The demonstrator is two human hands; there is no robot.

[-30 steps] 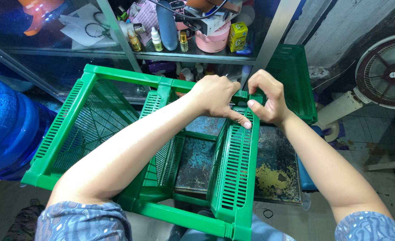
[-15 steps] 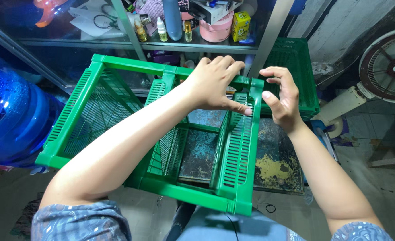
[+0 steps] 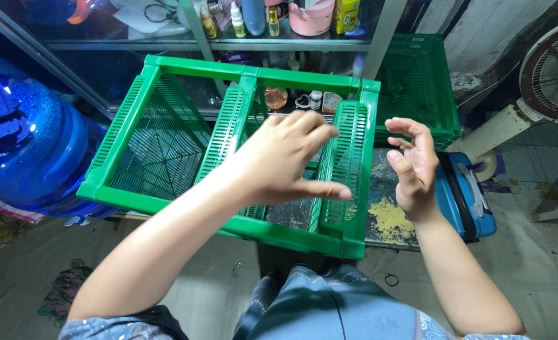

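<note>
Left hand (image 3: pixel 285 160) spread and blurred over the green crate (image 3: pixel 228 145), hiding its middle slats; right hand (image 3: pixel 414 167) open beside it, holding nothing.

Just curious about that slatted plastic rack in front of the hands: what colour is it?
Bright green all over, the rack shows plainly in the head view.

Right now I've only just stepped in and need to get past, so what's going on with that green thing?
A person is working on a green slatted plastic crate frame resting against their lap. Their left hand is spread in front of the frame's slatted right side panel, blurred, so contact is unclear. Their right hand is open beside that panel, holding nothing. A second green crate stands behind, a blue water jug sits at the left.
</note>
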